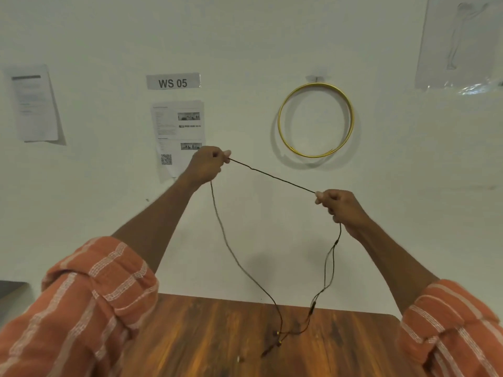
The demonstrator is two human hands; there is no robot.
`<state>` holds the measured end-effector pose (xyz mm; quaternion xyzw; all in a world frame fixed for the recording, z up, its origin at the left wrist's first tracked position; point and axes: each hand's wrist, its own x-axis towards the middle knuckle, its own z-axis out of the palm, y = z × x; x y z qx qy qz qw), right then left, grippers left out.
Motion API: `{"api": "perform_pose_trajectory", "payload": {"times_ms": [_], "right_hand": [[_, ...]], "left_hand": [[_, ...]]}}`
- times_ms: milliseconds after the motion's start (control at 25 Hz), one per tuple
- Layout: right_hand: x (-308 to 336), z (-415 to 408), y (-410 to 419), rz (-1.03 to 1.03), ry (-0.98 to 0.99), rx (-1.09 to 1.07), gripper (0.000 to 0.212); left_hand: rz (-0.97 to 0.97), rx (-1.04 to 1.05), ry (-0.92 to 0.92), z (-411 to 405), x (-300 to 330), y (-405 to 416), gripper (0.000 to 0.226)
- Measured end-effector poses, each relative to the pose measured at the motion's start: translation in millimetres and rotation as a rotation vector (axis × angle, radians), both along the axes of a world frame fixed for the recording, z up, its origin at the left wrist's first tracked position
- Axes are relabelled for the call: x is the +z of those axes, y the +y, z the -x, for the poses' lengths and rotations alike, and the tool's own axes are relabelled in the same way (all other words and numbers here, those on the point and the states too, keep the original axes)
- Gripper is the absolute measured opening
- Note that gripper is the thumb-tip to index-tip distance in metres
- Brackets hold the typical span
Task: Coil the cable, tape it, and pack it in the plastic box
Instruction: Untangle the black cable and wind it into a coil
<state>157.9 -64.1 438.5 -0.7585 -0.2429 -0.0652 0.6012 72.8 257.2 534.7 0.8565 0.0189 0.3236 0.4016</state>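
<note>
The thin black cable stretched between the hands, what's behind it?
Behind the thin black cable is the plain white wall. The left hand covers a corner of a printed paper sheet.

The cable (272,176) spans the gap between raised hands; its hanging strands flank open room over the table (190,336).

The thin dark cable (272,176) is stretched taut in the air, uncoiled, both ends drooping to the wood below.

Even, soft light; faint shadows on the wall (272,36); edges bend, slightly blurred.
</note>
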Motion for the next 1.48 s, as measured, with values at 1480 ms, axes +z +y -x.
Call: {"api": "perform_pose_trajectory", "payload": {"times_ms": [1480], "right_hand": [[54,-25,5,-0.163,0.305,-0.23,0.028]], "left_hand": [[0.709,-0.603,0.354,80,-172,41,0.024]]}}
